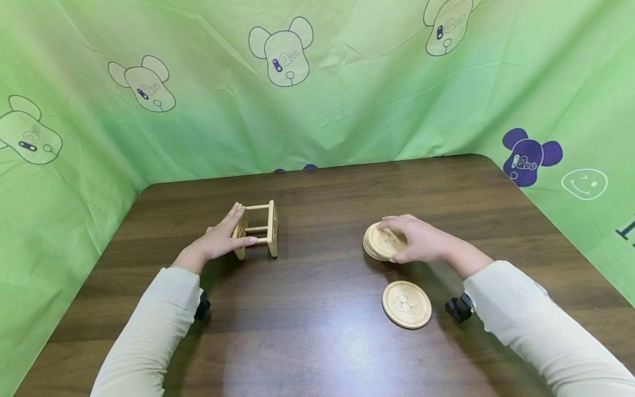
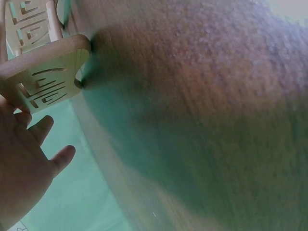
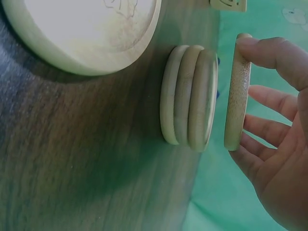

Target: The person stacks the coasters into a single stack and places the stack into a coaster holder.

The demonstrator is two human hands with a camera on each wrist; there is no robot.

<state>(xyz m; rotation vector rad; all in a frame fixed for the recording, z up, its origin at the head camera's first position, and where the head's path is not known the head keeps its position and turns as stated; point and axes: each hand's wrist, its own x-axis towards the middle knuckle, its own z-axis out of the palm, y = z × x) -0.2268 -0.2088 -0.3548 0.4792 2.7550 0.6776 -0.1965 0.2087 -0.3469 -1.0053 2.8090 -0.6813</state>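
Note:
A pale wooden coaster holder, with two slotted end panels joined by thin rods, stands at the left of the table. My left hand grips its left panel, thumb by the lower rod and fingers at the top edge. In the left wrist view some fingers stick out beside the panel. My right hand pinches a round wooden coaster by its rim. That coaster is lifted a little above a stack of three more coasters. Nearer me lies a single coaster with a carved leaf pattern.
The dark wood table carries all of these. A green cloth printed with bear heads hangs behind and at both sides of it. Between the holder and the coasters lies a stretch of bare tabletop.

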